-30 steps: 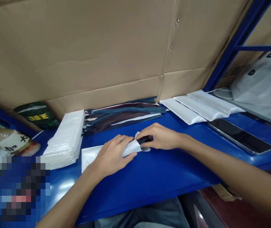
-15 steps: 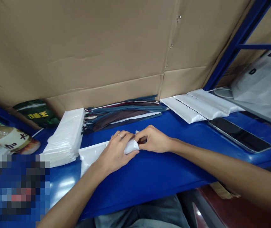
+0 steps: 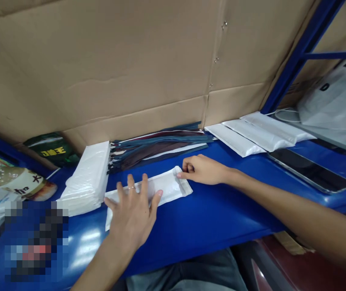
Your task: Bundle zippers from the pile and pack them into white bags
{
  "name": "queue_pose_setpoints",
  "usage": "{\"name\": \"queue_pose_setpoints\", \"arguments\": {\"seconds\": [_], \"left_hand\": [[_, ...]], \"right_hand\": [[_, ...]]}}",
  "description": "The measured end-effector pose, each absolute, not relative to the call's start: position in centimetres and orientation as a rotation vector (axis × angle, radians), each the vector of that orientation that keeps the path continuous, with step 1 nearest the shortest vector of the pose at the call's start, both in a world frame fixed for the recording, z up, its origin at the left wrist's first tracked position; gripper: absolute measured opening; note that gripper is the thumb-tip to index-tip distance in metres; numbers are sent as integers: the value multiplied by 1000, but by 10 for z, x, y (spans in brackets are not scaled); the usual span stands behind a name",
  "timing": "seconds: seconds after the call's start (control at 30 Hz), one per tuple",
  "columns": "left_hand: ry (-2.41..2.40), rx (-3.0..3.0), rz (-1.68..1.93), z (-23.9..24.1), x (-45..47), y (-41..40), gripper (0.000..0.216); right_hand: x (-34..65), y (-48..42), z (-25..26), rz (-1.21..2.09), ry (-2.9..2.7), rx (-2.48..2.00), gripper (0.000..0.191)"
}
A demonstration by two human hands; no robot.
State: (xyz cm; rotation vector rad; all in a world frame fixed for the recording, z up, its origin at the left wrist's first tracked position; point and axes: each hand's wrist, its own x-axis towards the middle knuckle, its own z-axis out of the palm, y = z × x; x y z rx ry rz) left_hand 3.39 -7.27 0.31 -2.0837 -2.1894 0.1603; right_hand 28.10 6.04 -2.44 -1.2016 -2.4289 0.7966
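A white padded mailer point(image 3: 168, 186) lies on the blue table in front of me, its right end creased and folded at the flap. My left hand point(image 3: 132, 212) rests over the left part of the mailer, fingers spread wide, with a ring on one finger. At the flap end, my right hand point(image 3: 201, 169) has its fingers curled and its thumb touching the mailer's edge. The fingertips behind that edge are partly hidden. To the left is a stack of flat white mailers point(image 3: 89, 178). Behind the mailer lies a bundle of dark zippers point(image 3: 157, 147).
Three filled white mailers point(image 3: 254, 135) lie at the back right, beside a black phone point(image 3: 312, 169). A bottle point(image 3: 24, 184) and a green bag point(image 3: 51, 150) stand at the left. A cardboard wall point(image 3: 130, 68) closes off the back of the blue table point(image 3: 215, 214).
My left hand has moved left and spread its fingers. The mailer's right end, bunched up between my hands before, now lies flatter. My right hand stays near its end, slightly higher.
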Motion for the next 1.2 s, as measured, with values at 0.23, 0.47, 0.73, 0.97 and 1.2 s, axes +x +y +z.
{"name": "queue_pose_setpoints", "arguments": {"seconds": [0.23,0.47,0.73,0.97,1.2], "left_hand": [[-2244,-2190,169,-19,41,-69,72],[-2052,-2262,-103,-33,27,-70,71],[-1168,-2563,-102,-12,37,-62,48],[-950,-2482,-344,-1,40,-40,31],[-1075,-2352,-1098,42,47,-37,46]], "right_hand": [[274,51,-34,1396,-2281,-1019,36],[266,47,-35,1243,-2202,-647,26],[263,46,-41,633,-2576,-507,38],[275,50,-30,703,-2469,-554,43],[288,54,-5,1024,-1768,-522,29]]}}
